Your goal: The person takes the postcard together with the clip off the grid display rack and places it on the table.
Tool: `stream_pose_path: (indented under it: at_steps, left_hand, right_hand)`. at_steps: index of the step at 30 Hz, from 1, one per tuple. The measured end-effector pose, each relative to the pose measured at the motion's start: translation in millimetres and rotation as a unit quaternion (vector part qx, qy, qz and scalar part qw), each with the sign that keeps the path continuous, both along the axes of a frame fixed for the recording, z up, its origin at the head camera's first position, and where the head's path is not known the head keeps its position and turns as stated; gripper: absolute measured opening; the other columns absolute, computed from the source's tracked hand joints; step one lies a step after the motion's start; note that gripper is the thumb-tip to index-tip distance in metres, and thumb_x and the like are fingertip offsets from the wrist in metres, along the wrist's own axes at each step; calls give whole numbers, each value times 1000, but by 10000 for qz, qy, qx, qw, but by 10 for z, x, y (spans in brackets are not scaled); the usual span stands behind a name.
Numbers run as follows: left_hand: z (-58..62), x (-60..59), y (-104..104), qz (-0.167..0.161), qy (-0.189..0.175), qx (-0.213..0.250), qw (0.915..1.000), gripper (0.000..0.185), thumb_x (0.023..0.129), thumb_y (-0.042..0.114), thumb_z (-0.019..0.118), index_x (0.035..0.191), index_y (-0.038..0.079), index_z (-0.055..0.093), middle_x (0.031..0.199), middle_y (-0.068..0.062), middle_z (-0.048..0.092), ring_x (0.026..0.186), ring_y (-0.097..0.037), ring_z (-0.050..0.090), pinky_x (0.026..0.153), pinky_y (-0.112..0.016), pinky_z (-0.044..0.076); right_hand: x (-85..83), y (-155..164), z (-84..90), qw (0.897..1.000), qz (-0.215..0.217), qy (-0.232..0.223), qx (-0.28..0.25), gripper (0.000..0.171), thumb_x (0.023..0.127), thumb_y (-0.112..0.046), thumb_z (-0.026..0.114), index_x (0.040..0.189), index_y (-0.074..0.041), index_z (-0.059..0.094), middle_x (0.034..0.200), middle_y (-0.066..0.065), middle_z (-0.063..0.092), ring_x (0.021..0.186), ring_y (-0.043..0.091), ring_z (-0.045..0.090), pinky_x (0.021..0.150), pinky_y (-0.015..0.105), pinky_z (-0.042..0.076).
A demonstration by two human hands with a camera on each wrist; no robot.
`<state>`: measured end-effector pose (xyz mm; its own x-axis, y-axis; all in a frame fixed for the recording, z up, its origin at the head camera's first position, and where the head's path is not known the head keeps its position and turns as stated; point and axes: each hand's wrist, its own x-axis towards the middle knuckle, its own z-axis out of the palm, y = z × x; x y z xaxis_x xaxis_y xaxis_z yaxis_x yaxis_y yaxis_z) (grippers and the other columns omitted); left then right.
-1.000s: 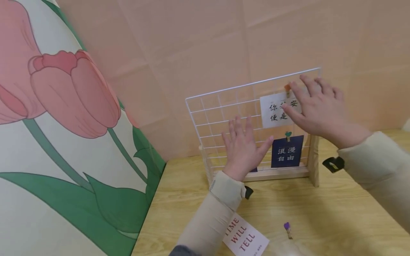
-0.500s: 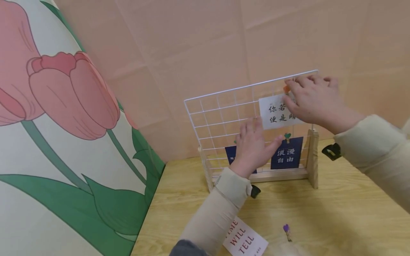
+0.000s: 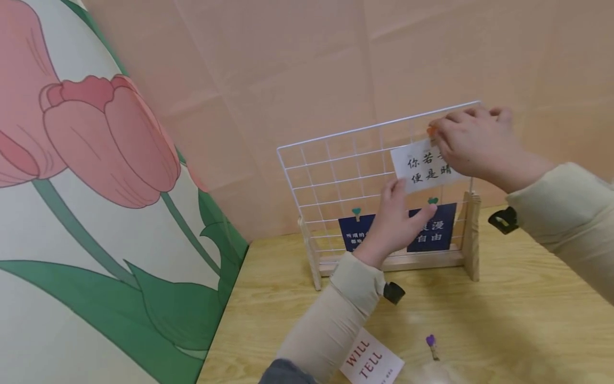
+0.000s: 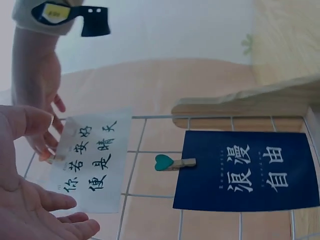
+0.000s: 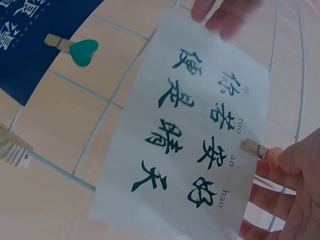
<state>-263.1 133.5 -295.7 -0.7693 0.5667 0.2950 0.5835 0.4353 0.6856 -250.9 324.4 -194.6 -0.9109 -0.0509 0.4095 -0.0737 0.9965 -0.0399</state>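
2 hands are up at the white wire grid (image 3: 345, 170): my right hand (image 3: 472, 146) pinches the orange clip (image 5: 260, 149) on the white card (image 3: 424, 166), which hangs at the grid's 1 o'clock corner. My left hand (image 3: 395, 221) touches the card's 7 o'clock corner, fingers loosely straight, holding nothing. Below, at 6 o'clock, hangs a blue card (image 4: 247, 171) on a teal heart clip (image 4: 172, 162).

- Wooden table (image 3: 503, 320), light grain.
- Wire grid stand (image 3: 336, 160) on wooden feet, toward the table's far edge.
- "WILL TELL" card (image 3: 371, 364) at the near edge.
- Purple-heart clip (image 3: 431, 344) just beside the card.
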Motion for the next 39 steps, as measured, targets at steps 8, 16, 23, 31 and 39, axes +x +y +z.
stream_pose_path:
  at_steps: [8, 16, 23, 31, 39]
  left_hand:
    - [45, -17, -28, 39, -1211, 1379, 9830, 58, 102, 24, 67, 154, 11, 46, 158, 9, 29, 132, -10, 45, 93, -26, 49]
    - [86, -40, -26, 74, -1726, 2088, 9626, 51, 101, 17, 65, 150, 17, 51, 135, 9, 51, 107, -6, 54, 83, -26, 52]
    - [114, -74, -33, 136, -1884, 2467, 9505, 53, 100, 14, 65, 151, 16, 50, 140, 7, 48, 111, -9, 58, 88, -28, 51]
    - [126, -99, -53, 222, -1792, 2481, 9517, 53, 98, 13, 66, 149, 14, 51, 135, 10, 49, 110, -7, 56, 90, -26, 50]
    - [89, -122, -111, 163, -1922, 2488, 9492, 53, 98, 13, 67, 149, 17, 51, 139, 10, 50, 111, -7, 58, 94, -31, 50]
  right_hand:
    - [-15, -16, 14, 9996, 114, -35, -274, 50, 112, -34, 31, 146, -4, 51, 150, 29, 46, 129, 61, 35, 100, 78, 16]
    - [-80, -9, 43, 9975, 248, -191, -631, 50, 112, -38, 33, 142, -4, 54, 140, 33, 54, 120, 59, 42, 94, 73, 20]
    - [-83, 37, 43, 9959, 545, -181, -705, 46, 113, -34, 35, 137, -3, 58, 129, 32, 62, 116, 57, 50, 94, 72, 24]
    - [-104, 31, 21, 9911, 797, 117, -1059, 39, 112, -32, 43, 129, -4, 64, 113, 28, 68, 107, 50, 55, 89, 69, 27]
    - [-115, -12, -33, 9845, 776, 519, -1487, 42, 112, -32, 44, 128, 1, 65, 114, 33, 66, 98, 47, 58, 80, 62, 40]
